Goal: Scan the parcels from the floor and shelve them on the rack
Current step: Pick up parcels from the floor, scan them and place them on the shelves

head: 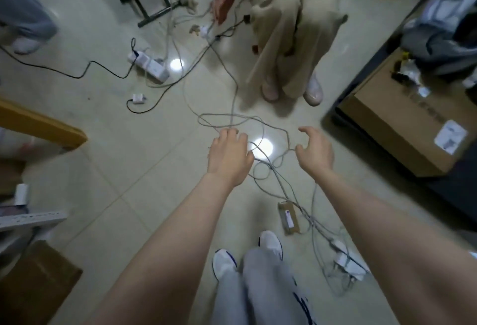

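Both my arms stretch forward over the tiled floor. My left hand hangs palm down with loosely curled fingers and holds nothing. My right hand is beside it, fingers and thumb spread in a loose curve, also holding nothing. A small brown parcel with a white label lies on the floor below my right forearm, under some grey cables. A large cardboard box with a white label sits on a dark low platform at the right. No scanner is in view.
Grey and black cables and power strips sprawl across the floor. A seated person in beige trousers is ahead. Another person's legs stand at top left. Cardboard lies at bottom left, a brown edge at left.
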`<state>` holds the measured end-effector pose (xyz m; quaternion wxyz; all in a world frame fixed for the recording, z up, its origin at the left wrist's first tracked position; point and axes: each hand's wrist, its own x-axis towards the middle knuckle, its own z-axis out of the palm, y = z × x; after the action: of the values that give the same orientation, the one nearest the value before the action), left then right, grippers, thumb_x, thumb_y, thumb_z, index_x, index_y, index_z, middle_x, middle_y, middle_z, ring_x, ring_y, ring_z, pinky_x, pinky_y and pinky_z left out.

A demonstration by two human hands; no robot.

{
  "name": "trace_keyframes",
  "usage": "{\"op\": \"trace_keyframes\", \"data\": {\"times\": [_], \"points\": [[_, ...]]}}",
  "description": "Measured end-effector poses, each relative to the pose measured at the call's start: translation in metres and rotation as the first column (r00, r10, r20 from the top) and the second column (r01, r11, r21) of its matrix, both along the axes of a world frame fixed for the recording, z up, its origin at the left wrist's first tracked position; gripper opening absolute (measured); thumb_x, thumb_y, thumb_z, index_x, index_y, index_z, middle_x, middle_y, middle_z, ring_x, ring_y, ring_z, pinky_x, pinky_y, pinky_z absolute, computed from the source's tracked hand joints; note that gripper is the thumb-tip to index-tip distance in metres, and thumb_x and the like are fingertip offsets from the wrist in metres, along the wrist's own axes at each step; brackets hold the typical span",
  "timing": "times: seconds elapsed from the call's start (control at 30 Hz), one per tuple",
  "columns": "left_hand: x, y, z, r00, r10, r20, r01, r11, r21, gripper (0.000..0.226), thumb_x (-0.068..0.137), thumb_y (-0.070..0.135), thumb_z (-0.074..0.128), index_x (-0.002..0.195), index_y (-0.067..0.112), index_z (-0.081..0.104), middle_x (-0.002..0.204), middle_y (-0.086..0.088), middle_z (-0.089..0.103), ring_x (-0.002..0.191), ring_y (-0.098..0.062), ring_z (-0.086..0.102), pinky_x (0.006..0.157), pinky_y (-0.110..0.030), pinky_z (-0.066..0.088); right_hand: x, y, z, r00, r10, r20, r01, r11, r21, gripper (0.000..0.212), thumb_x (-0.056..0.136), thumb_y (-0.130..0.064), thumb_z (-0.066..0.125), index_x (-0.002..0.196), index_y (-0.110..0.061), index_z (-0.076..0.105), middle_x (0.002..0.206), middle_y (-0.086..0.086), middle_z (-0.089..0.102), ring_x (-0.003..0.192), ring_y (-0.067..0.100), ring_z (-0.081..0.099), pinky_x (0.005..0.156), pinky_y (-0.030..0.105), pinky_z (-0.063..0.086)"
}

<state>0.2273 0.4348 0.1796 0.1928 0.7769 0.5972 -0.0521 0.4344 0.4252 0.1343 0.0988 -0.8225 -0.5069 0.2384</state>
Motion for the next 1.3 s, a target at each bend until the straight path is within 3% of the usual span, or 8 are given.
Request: {"op": "trace_keyframes", "data": {"times": [0.27, 0.43, 0.7, 0.83, 0.93, 1.1, 1.2, 1.3], "points": [[0.077, -0.080, -0.114, 0.992, -0.122, -0.018, 0.121, 0.990, -0.079, 0.038, 0.101, 0.034, 0.043, 0.130, 0.012, 0.052, 0.138, -0.009, 0.048, 0.129, -0.027, 0.040, 0.101, -0.035, 0.034, 0.054, -0.117, -0.146, 0.986, -0.161, -0.050, 0.145, 0.962, -0.230, 0.056, 0.086, -0.018, 0.066, 0.139, -0.017, 0.047, 0.139, 0.012, 0.051, 0.124, 0.033, 0.051, 0.099, 0.038, 0.044], [0.091, -0.106, -0.206, 0.989, -0.144, -0.033, 0.141, 0.985, -0.095, 0.038, 0.102, 0.034, 0.043, 0.130, 0.011, 0.051, 0.140, -0.010, 0.046, 0.131, -0.029, 0.038, 0.102, -0.037, 0.033, 0.036, -0.168, -0.273, 0.985, -0.127, -0.114, 0.070, 0.909, -0.411, 0.025, 0.085, -0.033, 0.065, 0.106, -0.022, 0.072, 0.123, 0.011, 0.054, 0.113, 0.034, 0.059, 0.090, 0.031, 0.048], [0.054, -0.116, -0.288, 0.996, -0.089, 0.012, 0.090, 0.995, -0.033, 0.040, 0.103, 0.035, 0.044, 0.135, 0.011, 0.051, 0.144, -0.010, 0.044, 0.133, -0.029, 0.037, 0.103, -0.037, 0.033, 0.018, -0.211, -0.424, 0.994, -0.098, -0.058, 0.041, 0.783, -0.620, 0.047, 0.093, -0.037, 0.051, 0.139, -0.029, 0.051, 0.144, 0.019, 0.033, 0.131, 0.039, 0.039, 0.107, 0.044, 0.037], [0.014, -0.120, -0.266, 1.000, 0.016, 0.005, -0.016, 0.999, -0.039, 0.045, 0.104, 0.037, 0.043, 0.139, 0.011, 0.049, 0.147, -0.011, 0.041, 0.135, -0.029, 0.036, 0.105, -0.037, 0.033, 0.007, -0.192, -0.392, 0.923, -0.231, -0.307, 0.104, 0.920, -0.379, 0.043, 0.080, -0.028, 0.051, 0.118, -0.020, 0.068, 0.105, 0.021, 0.063, 0.099, 0.036, 0.062, 0.079, 0.031, 0.045], [-0.014, -0.120, -0.209, 0.967, 0.244, 0.077, -0.237, 0.968, -0.088, 0.049, 0.103, 0.041, 0.045, 0.141, 0.009, 0.047, 0.144, -0.014, 0.044, 0.133, -0.031, 0.037, 0.106, -0.039, 0.034, -0.025, -0.158, -0.287, 0.688, -0.295, -0.664, 0.294, 0.949, -0.117, 0.034, 0.092, 0.001, 0.056, 0.120, -0.011, 0.072, 0.104, 0.007, 0.070, 0.094, 0.024, 0.068, 0.083, 0.032, 0.054], [-0.040, -0.109, -0.034, 0.514, 0.757, 0.402, -0.619, 0.653, -0.438, 0.073, 0.095, 0.050, 0.059, 0.148, 0.007, 0.035, 0.149, -0.016, 0.040, 0.135, -0.032, 0.043, 0.107, -0.034, 0.036, -0.083, -0.115, -0.038, 0.281, -0.198, -0.939, 0.430, 0.901, -0.061, 0.027, 0.095, 0.005, 0.056, 0.107, -0.012, 0.073, 0.107, 0.003, 0.072, 0.090, 0.016, 0.071, 0.077, 0.030, 0.060], [-0.056, -0.115, 0.080, 0.161, 0.873, 0.461, -0.561, 0.465, -0.685, 0.081, 0.093, 0.050, 0.063, 0.152, 0.009, 0.026, 0.146, -0.014, 0.046, 0.123, -0.030, 0.056, 0.096, -0.042, 0.052, -0.109, -0.117, 0.103, 0.212, -0.114, -0.971, 0.392, 0.920, -0.022, 0.020, 0.093, 0.007, 0.058, 0.091, -0.009, 0.070, 0.096, 0.009, 0.071, 0.078, 0.016, 0.071, 0.072, 0.032, 0.059], [-0.080, -0.136, 0.178, -0.045, 0.837, 0.545, -0.474, 0.463, -0.749, 0.056, 0.099, 0.030, 0.061, 0.143, 0.002, 0.039, 0.118, -0.015, 0.065, 0.090, -0.025, 0.069, 0.076, -0.036, 0.057, -0.136, -0.137, 0.209, 0.213, -0.058, -0.975, 0.309, 0.951, 0.012, 0.025, 0.091, 0.012, 0.053, 0.078, -0.007, 0.063, 0.087, 0.010, 0.068, 0.077, 0.021, 0.068, 0.069, 0.036, 0.059]]}}
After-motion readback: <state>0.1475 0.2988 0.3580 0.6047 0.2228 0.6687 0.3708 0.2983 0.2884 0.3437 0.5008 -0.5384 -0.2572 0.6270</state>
